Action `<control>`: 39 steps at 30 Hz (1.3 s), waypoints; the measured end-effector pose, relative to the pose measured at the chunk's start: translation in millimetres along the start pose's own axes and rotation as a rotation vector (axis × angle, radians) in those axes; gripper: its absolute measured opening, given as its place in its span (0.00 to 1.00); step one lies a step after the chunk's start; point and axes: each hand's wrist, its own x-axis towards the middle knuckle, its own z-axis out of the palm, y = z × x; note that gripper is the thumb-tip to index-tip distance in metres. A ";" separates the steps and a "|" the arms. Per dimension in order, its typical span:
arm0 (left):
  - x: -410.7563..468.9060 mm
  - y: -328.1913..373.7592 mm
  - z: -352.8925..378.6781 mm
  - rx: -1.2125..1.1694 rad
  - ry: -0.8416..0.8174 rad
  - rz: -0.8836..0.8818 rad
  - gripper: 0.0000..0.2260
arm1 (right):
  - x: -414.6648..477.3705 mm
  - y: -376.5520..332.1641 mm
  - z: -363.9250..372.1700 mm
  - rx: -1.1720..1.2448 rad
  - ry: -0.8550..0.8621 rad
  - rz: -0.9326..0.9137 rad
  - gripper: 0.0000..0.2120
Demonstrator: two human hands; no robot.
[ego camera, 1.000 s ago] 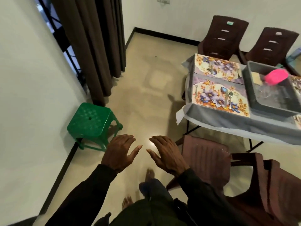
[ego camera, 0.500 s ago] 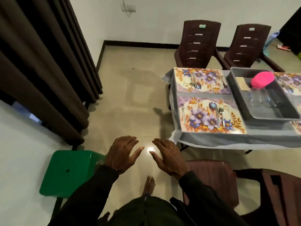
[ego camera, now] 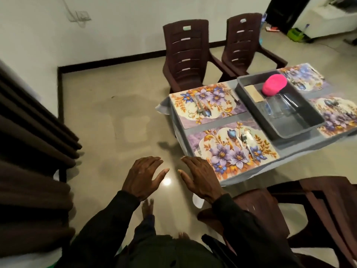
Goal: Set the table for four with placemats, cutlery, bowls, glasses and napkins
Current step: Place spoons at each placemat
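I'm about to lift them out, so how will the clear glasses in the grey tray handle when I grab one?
The clear glasses look smooth and shiny, so probably slippery and, if real glass, breakable. They seem to lie on their sides in the grey tray, so a nudged one may roll.

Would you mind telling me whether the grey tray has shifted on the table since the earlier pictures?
No. The grey tray still lies between the same floral placemats; only the camera view has turned.
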 end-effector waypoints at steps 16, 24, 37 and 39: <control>245.2 -91.9 27.1 -0.138 -0.102 0.400 0.17 | 149.0 46.0 -21.4 -0.070 0.191 0.418 0.22; 373.8 -73.3 81.6 -0.174 -0.146 0.448 0.18 | 204.2 148.7 -44.3 -0.116 0.249 0.557 0.22; 529.7 10.0 156.7 -0.168 -0.299 0.540 0.18 | 244.8 301.9 -95.9 -0.103 0.260 0.683 0.19; 547.9 24.6 168.3 -0.165 -0.337 0.569 0.20 | 245.9 319.0 -102.4 -0.075 0.268 0.727 0.18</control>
